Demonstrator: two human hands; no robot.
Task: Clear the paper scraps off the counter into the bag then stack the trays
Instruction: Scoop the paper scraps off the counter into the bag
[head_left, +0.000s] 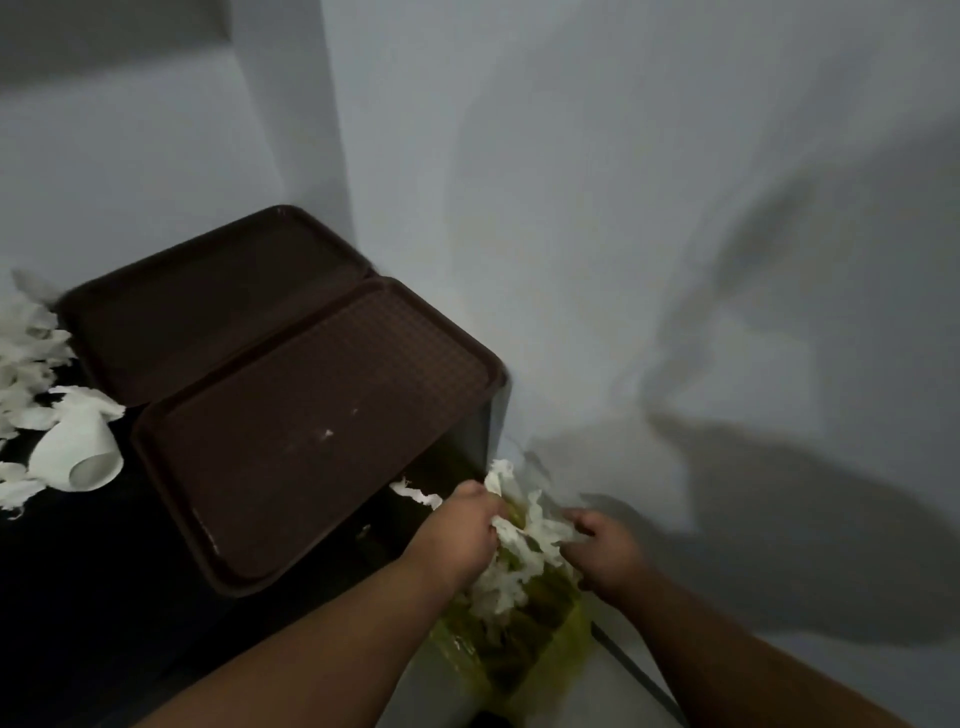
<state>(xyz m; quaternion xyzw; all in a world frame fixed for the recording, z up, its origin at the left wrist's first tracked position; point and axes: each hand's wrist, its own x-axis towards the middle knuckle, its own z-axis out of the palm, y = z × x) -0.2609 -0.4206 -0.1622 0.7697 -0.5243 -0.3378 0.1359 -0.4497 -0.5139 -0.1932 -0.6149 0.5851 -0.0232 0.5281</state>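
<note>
In the head view, the left hand (457, 525) has its fingers curled round a wad of paper scraps (519, 535). The right hand (605, 545) meets the same wad from the other side with bent fingers, but blur hides whether it pinches paper or the bag's rim. Directly below the grip hangs the yellow-green bag (524, 629), mouth open, with white paper already inside. A loose strip (415, 496) sticks out of the left hand's hold on the tray side, above the counter's end rather than the bag. It will likely drop outside the bag when the fingers let go, unless the wad is pushed lower first. If the right hand is holding the rim open, releasing it could let the thin mouth fold shut under the paper. Just beyond the grip lies the near tray (311, 415), edge to edge with the far tray (208, 291), and they are not yet stacked. Well away, past both trays, a heap of scraps (26, 353) and a paper cup (78, 457) wait on the dark counter (78, 597).
</note>
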